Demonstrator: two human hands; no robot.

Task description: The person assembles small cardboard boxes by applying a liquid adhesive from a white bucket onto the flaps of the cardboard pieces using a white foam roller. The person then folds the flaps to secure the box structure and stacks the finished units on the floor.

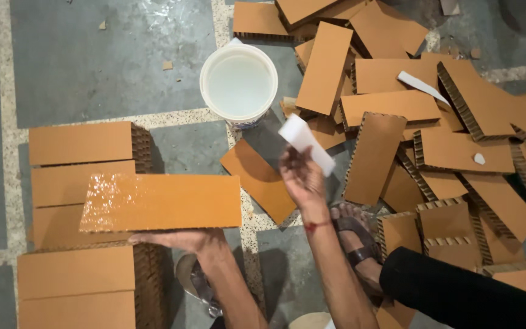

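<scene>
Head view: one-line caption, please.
Left hand supports a glue-wet honeycomb cardboard panel; right hand lifts a white spreader card near the glue bucket.

The left hand is under the near edge of a board that lies over a stack at the left. Another stack sits nearer, below it. The right hand, right of the board, holds a strip up. A bucket stands farther off, between the stacks and a heap of boards spread at the right. A foot rests near that heap.
</scene>
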